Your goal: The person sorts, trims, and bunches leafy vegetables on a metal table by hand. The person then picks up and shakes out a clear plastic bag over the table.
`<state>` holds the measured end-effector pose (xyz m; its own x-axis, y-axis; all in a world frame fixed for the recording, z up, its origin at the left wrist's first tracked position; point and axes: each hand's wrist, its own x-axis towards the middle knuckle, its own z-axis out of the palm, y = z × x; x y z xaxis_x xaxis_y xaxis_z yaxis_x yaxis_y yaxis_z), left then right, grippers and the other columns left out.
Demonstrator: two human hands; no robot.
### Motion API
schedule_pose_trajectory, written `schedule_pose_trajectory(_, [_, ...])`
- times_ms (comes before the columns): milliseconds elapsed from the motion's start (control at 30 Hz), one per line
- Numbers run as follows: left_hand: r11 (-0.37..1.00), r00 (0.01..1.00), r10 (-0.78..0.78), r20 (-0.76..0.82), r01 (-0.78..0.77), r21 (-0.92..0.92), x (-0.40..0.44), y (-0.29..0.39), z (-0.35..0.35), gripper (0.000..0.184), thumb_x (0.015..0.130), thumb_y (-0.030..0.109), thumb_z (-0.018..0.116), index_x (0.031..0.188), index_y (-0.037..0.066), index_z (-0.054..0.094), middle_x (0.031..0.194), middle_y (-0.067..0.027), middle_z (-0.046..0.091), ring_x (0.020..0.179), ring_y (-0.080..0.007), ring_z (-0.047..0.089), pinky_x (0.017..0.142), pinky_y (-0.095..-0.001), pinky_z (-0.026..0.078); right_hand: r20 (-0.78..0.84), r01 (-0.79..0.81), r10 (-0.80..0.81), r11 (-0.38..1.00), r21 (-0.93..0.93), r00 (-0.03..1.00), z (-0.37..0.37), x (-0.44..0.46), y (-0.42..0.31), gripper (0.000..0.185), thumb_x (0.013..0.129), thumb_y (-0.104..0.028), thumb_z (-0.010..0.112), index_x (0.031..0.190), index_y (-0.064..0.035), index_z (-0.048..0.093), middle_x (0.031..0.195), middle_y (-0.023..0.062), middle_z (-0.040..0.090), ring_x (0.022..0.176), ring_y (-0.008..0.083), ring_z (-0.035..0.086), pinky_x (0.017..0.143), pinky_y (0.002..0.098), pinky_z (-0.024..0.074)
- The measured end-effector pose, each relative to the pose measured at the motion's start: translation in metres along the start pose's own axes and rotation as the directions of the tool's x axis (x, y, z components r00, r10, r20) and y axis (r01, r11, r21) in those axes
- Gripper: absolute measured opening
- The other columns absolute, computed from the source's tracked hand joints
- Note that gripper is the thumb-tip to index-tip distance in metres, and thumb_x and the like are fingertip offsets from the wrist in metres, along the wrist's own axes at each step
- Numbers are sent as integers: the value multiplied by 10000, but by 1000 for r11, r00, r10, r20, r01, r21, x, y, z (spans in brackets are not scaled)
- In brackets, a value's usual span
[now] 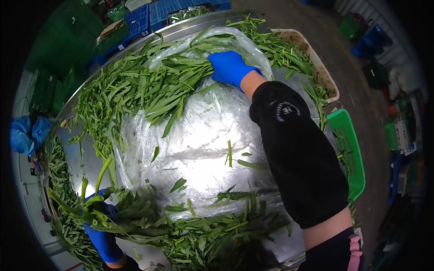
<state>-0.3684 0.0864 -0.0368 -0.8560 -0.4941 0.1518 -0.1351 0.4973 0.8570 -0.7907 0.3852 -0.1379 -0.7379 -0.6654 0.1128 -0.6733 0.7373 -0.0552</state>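
Note:
Both of my hands wear blue gloves. At the far side of the table, my right hand (pixel 231 68) is closed round the stem end of a bunch of long-leaved greens (pixel 178 83), whose leaves fan out to the left. Under it lies a clear plastic sheet (pixel 203 135), crumpled and shiny, with loose leaves and stem pieces on it. Near the lower left edge, my left hand (pixel 101 230) is closed round thick, cut green stems (pixel 97 207) that look like water spinach. Their leaves trail right toward a pile of greens (pixel 203 239) at the near edge.
More greens (pixel 108 97) cover the metal table's (pixel 92 156) left and far sides. A white tray (pixel 327 74) and a green basket (pixel 355 158) stand at the right edge. Blue crates (pixel 138 20) are beyond the table; blue bags (pixel 29 133) show at far left.

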Motion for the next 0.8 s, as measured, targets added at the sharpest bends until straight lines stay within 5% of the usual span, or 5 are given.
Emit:
schedule_pose_trajectory(300, [872,985,-165,47,168,-460,-27,-2,-75,315,981,226,459,1107,-36,580,571,71,337,426,-44,300,419,-214,248,-61,-99,198,707,700,978,-130,-60,5,446,714,-263,681,1098,-39,645,925,144,678,822,225,642,774,347,493])
schedule_pose_trajectory(400, [995,984,24,-178,-6,100,-46,-21,-111,291,979,196,457,1129,-29,567,591,69,357,429,-43,310,420,-209,251,-32,-131,285,536,834,958,-175,-94,-14,443,710,-221,712,1096,-14,641,912,108,677,810,169,623,774,313,488])
schedule_pose_trajectory(467, [907,977,-182,-109,125,-402,-69,41,-111,208,907,7,488,1087,-2,592,939,-50,633,618,-73,516,500,-247,412,-199,-9,431,433,901,880,-198,-112,-22,420,738,-207,704,1106,-16,636,936,101,682,822,171,629,776,311,490])
schedule_pose_trajectory(633, [994,986,32,-161,-14,112,-113,13,-174,332,840,16,566,1169,-30,571,991,-59,632,806,-112,558,709,-265,457,-346,98,403,522,847,847,-247,-168,-65,454,750,-237,719,1144,-36,615,964,103,690,834,170,644,763,317,500])
schedule_pose_trajectory(800, [997,968,63,-241,-50,60,-152,5,-197,276,833,30,612,1101,-30,590,950,-52,646,820,-128,578,747,-283,464,-527,95,257,829,551,810,-248,-218,-169,526,723,-305,743,1165,-66,587,991,163,670,829,263,667,740,363,519])
